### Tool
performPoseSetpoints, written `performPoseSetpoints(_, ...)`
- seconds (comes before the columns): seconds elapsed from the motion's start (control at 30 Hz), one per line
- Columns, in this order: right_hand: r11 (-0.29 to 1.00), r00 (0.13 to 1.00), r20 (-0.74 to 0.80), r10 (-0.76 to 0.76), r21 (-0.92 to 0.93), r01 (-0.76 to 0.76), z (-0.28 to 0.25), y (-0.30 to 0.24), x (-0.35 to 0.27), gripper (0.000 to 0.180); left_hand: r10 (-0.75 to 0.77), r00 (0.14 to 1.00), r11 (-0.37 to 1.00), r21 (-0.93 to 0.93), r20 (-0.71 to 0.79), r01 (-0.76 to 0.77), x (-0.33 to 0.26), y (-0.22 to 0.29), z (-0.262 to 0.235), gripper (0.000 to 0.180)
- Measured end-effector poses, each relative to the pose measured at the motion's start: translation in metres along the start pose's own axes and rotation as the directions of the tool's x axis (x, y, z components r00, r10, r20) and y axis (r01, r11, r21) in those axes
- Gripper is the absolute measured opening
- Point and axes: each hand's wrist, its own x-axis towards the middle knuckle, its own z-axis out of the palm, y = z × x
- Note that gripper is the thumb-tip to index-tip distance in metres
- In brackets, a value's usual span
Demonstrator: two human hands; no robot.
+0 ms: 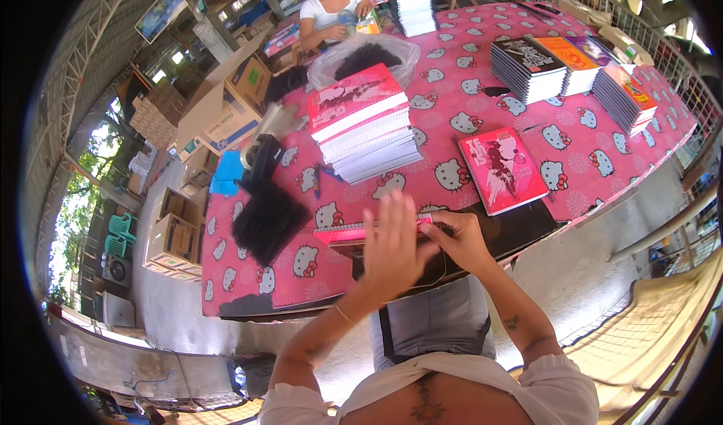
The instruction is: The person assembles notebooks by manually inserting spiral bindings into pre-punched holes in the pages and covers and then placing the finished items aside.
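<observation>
A pink spiral-bound notebook point(340, 233) stands on edge at the table's front, its coil side facing up. My right hand point(461, 243) pinches the right end of its coil between thumb and fingers. My left hand point(395, 246), slightly blurred, is held out with straight fingers over the notebook's middle and hides part of it; whether it touches is unclear. Just beyond my right hand lies one pink notebook point(503, 170), cover up. A tall stack of notebooks point(365, 123) with a pink cover on top stands past my left hand.
Black plastic coils point(273, 221) lie in a bundle at left, near a tape dispenser point(260, 161) and a blue pen point(316, 182). More coils fill a clear bag point(410, 54). Several notebook stacks point(527, 71) stand at far right. Another person point(331, 16) sits across the table.
</observation>
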Motion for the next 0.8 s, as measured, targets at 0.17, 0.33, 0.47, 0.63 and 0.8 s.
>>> performPoseSetpoints(0.17,1.000,1.000,0.009,-0.014,0.009,0.014,-0.002,-0.010,0.000,0.015,-0.024,0.996,0.994,-0.111,-0.091,0.013,0.002,0.003,-0.015,0.068)
performPoseSetpoints(0.33,0.997,0.997,0.027,-0.070,-0.036,0.071,-0.007,-0.017,0.003,0.017,-0.001,0.998,0.947,-0.321,-0.065,-0.020,0.027,-0.023,-0.025,0.027)
performPoseSetpoints(0.47,0.986,0.991,0.116,-0.074,-0.139,0.090,-0.017,-0.028,0.009,0.019,-0.009,1.000,0.915,-0.403,-0.028,-0.003,0.032,-0.021,-0.033,0.025)
performPoseSetpoints(0.63,0.995,0.960,0.268,0.085,-0.073,-0.068,-0.043,-0.036,0.033,0.019,-0.023,0.999,0.920,-0.391,0.041,0.037,0.027,-0.031,-0.041,0.019)
performPoseSetpoints(0.8,0.990,0.883,0.456,0.112,0.021,-0.136,-0.051,-0.037,0.060,0.012,0.027,0.999,0.909,-0.415,-0.025,-0.035,0.026,-0.030,-0.033,0.016)
